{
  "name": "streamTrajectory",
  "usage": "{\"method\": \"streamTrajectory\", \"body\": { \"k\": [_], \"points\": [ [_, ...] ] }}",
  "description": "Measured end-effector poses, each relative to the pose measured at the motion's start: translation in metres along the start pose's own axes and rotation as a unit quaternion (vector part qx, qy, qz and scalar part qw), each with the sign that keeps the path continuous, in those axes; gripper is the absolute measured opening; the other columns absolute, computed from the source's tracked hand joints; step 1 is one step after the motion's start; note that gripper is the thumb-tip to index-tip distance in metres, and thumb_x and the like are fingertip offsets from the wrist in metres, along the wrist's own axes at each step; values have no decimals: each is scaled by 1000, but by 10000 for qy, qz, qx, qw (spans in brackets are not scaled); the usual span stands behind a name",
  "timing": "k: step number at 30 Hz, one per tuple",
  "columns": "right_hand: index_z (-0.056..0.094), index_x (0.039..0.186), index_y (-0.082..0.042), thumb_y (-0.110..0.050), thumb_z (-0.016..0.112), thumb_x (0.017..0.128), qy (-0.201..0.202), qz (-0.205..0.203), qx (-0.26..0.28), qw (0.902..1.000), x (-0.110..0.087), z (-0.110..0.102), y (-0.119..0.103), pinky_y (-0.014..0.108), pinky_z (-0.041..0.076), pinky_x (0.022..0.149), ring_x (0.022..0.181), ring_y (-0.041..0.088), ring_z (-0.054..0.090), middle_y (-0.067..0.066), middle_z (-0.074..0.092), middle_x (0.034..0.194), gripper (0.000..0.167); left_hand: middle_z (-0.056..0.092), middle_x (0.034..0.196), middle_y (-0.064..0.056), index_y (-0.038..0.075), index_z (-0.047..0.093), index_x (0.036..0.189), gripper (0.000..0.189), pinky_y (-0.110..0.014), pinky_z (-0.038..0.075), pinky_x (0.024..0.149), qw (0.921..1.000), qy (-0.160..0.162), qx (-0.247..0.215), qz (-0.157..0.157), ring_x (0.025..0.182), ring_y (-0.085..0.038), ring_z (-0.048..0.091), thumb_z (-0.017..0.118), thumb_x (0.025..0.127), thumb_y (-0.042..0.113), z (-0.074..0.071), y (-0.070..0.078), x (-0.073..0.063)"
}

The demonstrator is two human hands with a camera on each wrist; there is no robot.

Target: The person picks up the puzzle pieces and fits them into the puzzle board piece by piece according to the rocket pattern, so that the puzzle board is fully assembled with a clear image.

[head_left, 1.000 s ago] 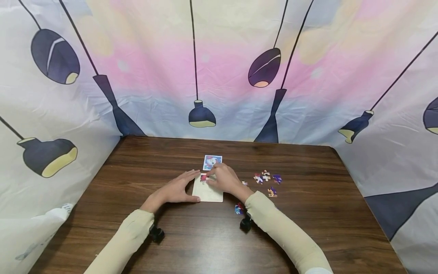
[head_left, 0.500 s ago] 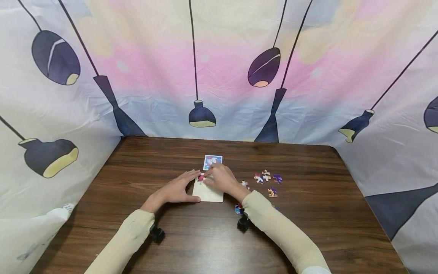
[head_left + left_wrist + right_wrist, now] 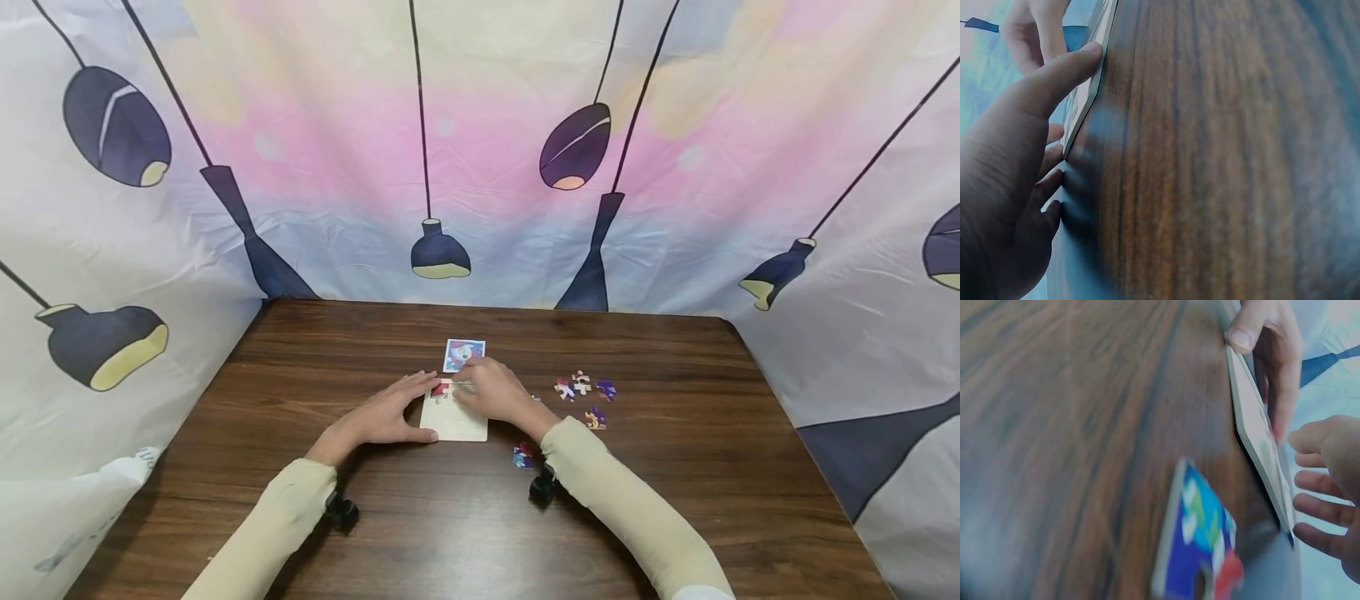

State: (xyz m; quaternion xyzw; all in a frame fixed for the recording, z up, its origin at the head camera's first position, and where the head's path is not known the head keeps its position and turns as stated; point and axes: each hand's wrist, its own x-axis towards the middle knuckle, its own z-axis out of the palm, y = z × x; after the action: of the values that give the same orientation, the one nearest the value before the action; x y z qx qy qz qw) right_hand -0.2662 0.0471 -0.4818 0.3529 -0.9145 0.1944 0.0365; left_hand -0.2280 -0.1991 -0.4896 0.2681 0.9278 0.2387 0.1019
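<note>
A square cream puzzle board (image 3: 461,429) lies flat on the table, with a small red-and-white puzzle piece (image 3: 441,389) at its far left corner. My left hand (image 3: 386,412) is spread along the board's left side. Its thumb touches the near corner and its straight fingers reach the far corner; the left wrist view shows this thumb (image 3: 1072,65) on the board's edge. Over the far part of the board, my right hand (image 3: 491,392) has its thumb and index finger bent around the piece's right end. In the right wrist view, the contact with the piece is hidden.
Beyond the board lies a small picture card (image 3: 465,352), partly behind the right hand. Several loose puzzle pieces (image 3: 581,383) are scattered to the right. A blue-and-red piece (image 3: 522,456) sits near my right wrist. Patterned cloth (image 3: 495,167) hangs around the table.
The right hand first slid slightly left with the piece toward the board's corner, then shifted a little back to the right. The left hand stayed in place.
</note>
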Motion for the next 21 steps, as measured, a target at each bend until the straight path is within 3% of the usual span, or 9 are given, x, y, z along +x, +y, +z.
{"method": "streamTrajectory", "body": {
  "k": [4, 9, 15, 21],
  "points": [
    [78, 119, -13, -29, 70, 98, 98, -13, 104, 9999, -11, -10, 7, 44, 52, 103, 125, 26, 62, 6, 73, 122, 27, 29, 168, -7, 13, 39, 159, 101, -65, 27, 118, 10000, -34, 51, -30, 155, -37, 21, 73, 83, 69, 1, -1, 1],
    [78, 118, -13, -28, 71, 98, 351, -148, 180, 9991, -28, -25, 15, 42, 56, 96, 110, 22, 67, 4, 73, 117, 26, 28, 167, -8, 12, 38, 159, 102, -64, 27, 118, 9999, -24, 96, -29, 155, -37, 22, 73, 82, 69, 1, -2, 2],
    [77, 120, -11, -27, 72, 97, 566, -249, 356, 9975, -49, -43, 26, 45, 55, 97, 112, 23, 66, 5, 72, 119, 28, 29, 167, -10, 10, 38, 159, 103, -64, 27, 119, 9999, 9, 74, 80, 154, -39, 22, 75, 81, 67, -1, -2, 1],
    [75, 123, -10, -31, 71, 98, 672, -13, 416, 9969, -76, -58, 46, 48, 54, 98, 116, 25, 65, 5, 71, 123, 33, 30, 166, -12, 8, 39, 158, 104, -63, 25, 120, 9999, 19, 32, 156, 154, -39, 22, 76, 81, 66, 0, -1, 1]
  ]
}}
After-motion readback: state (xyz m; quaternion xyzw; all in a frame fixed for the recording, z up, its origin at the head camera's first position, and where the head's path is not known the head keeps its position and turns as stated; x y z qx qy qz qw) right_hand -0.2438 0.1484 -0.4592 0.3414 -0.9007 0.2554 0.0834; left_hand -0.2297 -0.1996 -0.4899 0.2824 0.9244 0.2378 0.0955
